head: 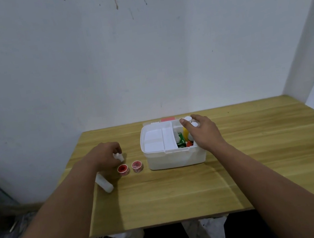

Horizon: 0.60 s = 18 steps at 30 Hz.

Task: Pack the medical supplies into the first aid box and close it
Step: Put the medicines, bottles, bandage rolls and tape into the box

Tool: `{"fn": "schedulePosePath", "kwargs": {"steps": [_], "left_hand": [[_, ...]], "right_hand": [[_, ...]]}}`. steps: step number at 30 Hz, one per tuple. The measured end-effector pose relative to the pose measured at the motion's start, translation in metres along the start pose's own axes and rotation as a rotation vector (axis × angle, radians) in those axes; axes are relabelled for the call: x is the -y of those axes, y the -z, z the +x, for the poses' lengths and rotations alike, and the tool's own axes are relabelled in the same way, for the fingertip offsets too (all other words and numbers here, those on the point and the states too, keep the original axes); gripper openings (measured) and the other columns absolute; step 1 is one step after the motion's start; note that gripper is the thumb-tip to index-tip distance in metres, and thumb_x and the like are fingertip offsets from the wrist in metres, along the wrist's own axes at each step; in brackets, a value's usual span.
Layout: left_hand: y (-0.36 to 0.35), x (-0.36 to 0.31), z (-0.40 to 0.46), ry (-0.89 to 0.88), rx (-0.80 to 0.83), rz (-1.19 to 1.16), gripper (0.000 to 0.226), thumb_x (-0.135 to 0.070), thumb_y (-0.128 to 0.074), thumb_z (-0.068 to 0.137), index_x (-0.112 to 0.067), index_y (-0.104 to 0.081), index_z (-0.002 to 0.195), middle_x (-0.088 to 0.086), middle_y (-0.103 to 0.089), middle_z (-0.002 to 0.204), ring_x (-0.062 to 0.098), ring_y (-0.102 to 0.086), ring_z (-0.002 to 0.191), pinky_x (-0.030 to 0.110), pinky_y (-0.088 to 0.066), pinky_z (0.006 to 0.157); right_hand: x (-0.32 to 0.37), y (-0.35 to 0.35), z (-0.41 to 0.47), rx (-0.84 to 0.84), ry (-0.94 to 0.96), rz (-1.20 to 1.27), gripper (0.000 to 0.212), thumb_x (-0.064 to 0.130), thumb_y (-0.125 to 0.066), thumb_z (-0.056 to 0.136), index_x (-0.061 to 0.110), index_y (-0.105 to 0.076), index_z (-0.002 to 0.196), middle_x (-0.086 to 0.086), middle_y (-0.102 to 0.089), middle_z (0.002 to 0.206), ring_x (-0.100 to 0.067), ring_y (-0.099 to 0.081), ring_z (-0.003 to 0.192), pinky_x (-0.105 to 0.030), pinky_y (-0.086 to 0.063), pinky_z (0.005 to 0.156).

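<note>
Hands over wooden table, white wall

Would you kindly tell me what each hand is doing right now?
Left hand: closed on a small white bottle.
Right hand: open over the first aid box, holding nothing visible.

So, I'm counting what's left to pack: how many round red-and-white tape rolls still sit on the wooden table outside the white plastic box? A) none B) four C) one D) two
D: two round red-and-white tape rolls sit side by side on the wooden table, left of the white plastic box.
</note>
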<state>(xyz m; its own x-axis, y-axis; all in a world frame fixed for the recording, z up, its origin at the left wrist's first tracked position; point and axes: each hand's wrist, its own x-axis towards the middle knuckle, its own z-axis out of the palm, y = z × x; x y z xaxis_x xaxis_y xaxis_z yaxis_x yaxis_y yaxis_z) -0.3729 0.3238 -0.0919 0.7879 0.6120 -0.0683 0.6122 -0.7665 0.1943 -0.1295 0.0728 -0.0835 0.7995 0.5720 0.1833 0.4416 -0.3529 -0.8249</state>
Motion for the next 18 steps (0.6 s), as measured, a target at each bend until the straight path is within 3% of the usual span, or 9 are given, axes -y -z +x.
{"fn": "schedulePosePath", "kwargs": {"steps": [6,12,14,18], "left_hand": [[-0.007,0.004,0.001,0.050,-0.050,0.035,0.027,-0.033,-0.071,0.089,-0.026,-0.062,0.114,0.003,-0.068,0.120,0.020,-0.062,0.101,0.036,-0.054,0.081],[0.042,-0.037,0.006,-0.062,-0.411,-0.284,0.033,-0.034,-0.079,0.084,-0.023,-0.060,0.108,-0.003,-0.069,0.104,0.019,-0.066,0.090,0.038,-0.056,0.081],[0.059,-0.064,0.010,-0.157,-0.406,-0.348,0.033,-0.032,-0.082,0.083,-0.023,-0.060,0.105,-0.007,-0.069,0.102,0.016,-0.067,0.092,0.036,-0.056,0.081],[0.061,-0.112,0.017,-0.294,-0.254,-0.197,0.030,-0.028,-0.083,0.081,-0.021,-0.064,0.103,-0.010,-0.065,0.098,0.015,-0.065,0.094,0.034,-0.055,0.082]], "right_hand": [[0.001,0.001,-0.002,0.006,-0.008,0.006,0.076,0.069,-0.056,0.092,0.018,-0.052,0.149,-0.006,-0.051,0.152,-0.026,-0.049,0.138,-0.042,-0.041,0.110],[0.001,0.001,-0.001,0.005,-0.012,0.008,0.077,0.070,-0.057,0.091,0.020,-0.053,0.149,-0.004,-0.051,0.151,-0.025,-0.050,0.137,-0.041,-0.042,0.109],[0.001,0.001,0.000,0.003,-0.012,0.006,0.077,0.070,-0.057,0.091,0.019,-0.053,0.149,-0.004,-0.052,0.151,-0.025,-0.050,0.137,-0.040,-0.042,0.108],[0.002,0.001,-0.002,0.001,-0.002,-0.006,0.076,0.068,-0.057,0.092,0.017,-0.053,0.149,-0.006,-0.052,0.151,-0.026,-0.051,0.136,-0.040,-0.042,0.108]]}}
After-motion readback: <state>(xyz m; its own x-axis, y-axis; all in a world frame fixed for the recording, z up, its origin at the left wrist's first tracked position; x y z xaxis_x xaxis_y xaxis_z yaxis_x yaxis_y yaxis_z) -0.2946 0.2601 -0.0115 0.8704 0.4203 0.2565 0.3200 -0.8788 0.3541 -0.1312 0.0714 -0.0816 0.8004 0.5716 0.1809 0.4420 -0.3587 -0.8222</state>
